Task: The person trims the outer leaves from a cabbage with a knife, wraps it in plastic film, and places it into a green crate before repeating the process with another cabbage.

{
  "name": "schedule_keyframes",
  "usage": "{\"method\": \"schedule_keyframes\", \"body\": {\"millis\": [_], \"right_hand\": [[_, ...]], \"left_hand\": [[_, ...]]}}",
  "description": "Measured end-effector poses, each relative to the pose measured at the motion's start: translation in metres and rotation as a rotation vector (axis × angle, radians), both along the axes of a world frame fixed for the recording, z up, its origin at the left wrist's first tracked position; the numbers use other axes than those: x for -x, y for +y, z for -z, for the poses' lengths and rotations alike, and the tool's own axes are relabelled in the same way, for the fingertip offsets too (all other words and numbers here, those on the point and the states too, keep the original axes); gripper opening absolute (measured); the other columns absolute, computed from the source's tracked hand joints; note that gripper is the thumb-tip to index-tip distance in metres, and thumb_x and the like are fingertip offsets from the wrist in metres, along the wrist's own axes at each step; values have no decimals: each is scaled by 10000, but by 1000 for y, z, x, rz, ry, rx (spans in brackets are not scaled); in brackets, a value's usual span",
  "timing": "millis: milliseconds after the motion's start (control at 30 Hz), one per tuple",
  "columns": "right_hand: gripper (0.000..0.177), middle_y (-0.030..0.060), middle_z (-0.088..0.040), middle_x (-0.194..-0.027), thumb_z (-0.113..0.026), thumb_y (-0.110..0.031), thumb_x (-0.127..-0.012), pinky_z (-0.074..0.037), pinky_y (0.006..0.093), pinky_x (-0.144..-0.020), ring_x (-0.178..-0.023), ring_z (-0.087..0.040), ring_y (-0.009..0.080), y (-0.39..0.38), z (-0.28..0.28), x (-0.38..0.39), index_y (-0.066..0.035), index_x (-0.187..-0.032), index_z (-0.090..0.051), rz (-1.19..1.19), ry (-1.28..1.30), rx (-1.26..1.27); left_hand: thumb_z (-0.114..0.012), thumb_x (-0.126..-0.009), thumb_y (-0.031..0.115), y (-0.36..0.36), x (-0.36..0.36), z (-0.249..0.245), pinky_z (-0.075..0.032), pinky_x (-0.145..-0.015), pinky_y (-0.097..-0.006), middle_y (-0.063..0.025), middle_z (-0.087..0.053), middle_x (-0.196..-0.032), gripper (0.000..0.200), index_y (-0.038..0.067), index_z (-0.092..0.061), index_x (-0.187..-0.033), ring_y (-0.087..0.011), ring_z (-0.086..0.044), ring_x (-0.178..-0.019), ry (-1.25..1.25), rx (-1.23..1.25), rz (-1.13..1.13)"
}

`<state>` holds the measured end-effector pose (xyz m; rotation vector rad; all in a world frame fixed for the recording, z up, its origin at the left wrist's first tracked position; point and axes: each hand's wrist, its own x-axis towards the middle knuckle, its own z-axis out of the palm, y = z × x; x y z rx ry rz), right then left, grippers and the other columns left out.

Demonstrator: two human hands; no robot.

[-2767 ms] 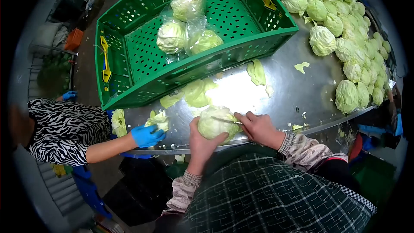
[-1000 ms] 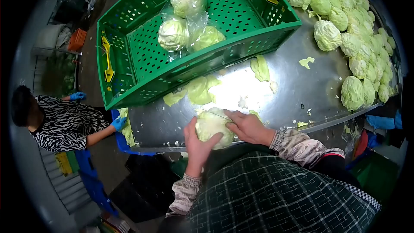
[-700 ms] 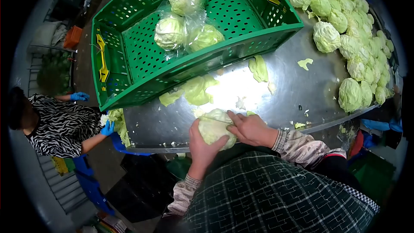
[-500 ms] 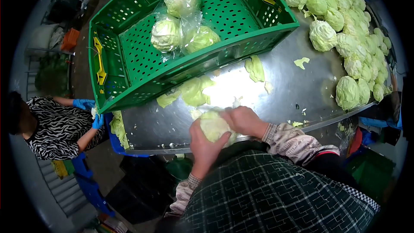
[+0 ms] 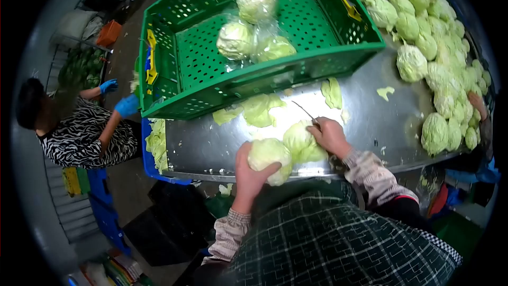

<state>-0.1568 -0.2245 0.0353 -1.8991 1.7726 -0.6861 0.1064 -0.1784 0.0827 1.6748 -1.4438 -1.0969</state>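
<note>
My left hand [image 5: 248,173] is wrapped round a pale green cabbage [image 5: 270,160] at the table's near edge, thumb across its near side. Just right of it, my right hand [image 5: 332,136] is closed on what looks like a knife [image 5: 304,110]; its thin dark blade points up and left, and the handle is hidden in the fist. Loose cabbage leaves [image 5: 302,143] lie under the right fingers, touching or very close to the held cabbage. Beyond my hands, torn leaves [image 5: 259,110] are spread on the metal table [image 5: 365,122].
A green crate [image 5: 243,82] stands behind, holding 3 cabbages in clear plastic [image 5: 235,39]. Many cabbages [image 5: 447,69] are heaped at the right. A person in blue gloves [image 5: 127,106] stands at the left by a blue bin [image 5: 151,167]. Another person's hand [image 5: 476,105] reaches in from the right.
My right hand has moved right, away from the cabbage, and loose leaves now show beneath it. The blade has come into view. The whole view has shifted, and the co-worker's gloved hands have parted.
</note>
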Motion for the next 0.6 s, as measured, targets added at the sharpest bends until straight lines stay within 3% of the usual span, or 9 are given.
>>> {"method": "schedule_keyframes", "body": {"millis": [33, 167, 233, 433, 500, 600], "right_hand": [[249, 148, -625, -788, -631, -303, -859, -485, 445, -548, -563, -585, 355, 1, -8, 1, -54, -854, -644, -11, 78, 162], [269, 106, -559, -714, -622, -326, -866, -466, 402, -478, -519, -563, 310, 24, -77, -2, -69, -791, -595, -484, 123, 96], [281, 110, -560, -712, -614, -328, -870, -461, 397, -471, -506, -558, 305, 33, -74, -8, -72, -759, -582, -597, 168, 60], [293, 101, -587, -685, -578, -318, -898, -455, 393, -475, -515, -574, 290, 10, -63, -10, -70, -746, -609, -385, 214, 131], [260, 123, -633, -763, -617, -301, -882, -486, 407, -530, -565, -600, 315, -4, -60, -6, -52, -817, -654, -314, 174, -41], [308, 130, -644, -812, -664, -326, -853, -512, 406, -590, -639, -629, 329, 6, -69, -22, -21, -894, -663, -371, -21, -37]], "left_hand": [[-892, -570, 274, -8, 1, -8, -438, -969, -393, -185, -489, -1249, 835, 9, -499, -1257, -325, -523, -1134, -64, 18, 55], [-888, -548, 356, -11, 4, -29, -450, -971, -393, -171, -487, -1301, 880, 79, -518, -1297, -336, -522, -1180, -211, -59, 175], [-888, -545, 364, -16, 7, -33, -456, -964, -392, -164, -494, -1299, 889, 78, -515, -1299, -322, -533, -1171, -208, -94, 174], [-888, -534, 389, -18, 6, -37, -465, -951, -385, -152, -505, -1296, 922, 74, -503, -1311, -304, -541, -1166, -219, -114, 206], [-892, -522, 392, -15, 9, -37, -463, -954, -390, -163, -488, -1313, 995, 56, -451, -1348, -314, -534, -1171, -280, -86, 232], [-900, -504, 394, -14, 6, -36, -454, -967, -398, -186, -451, -1344, 1108, 28, -358, -1399, -332, -519, -1186, -268, -97, 193]]}}
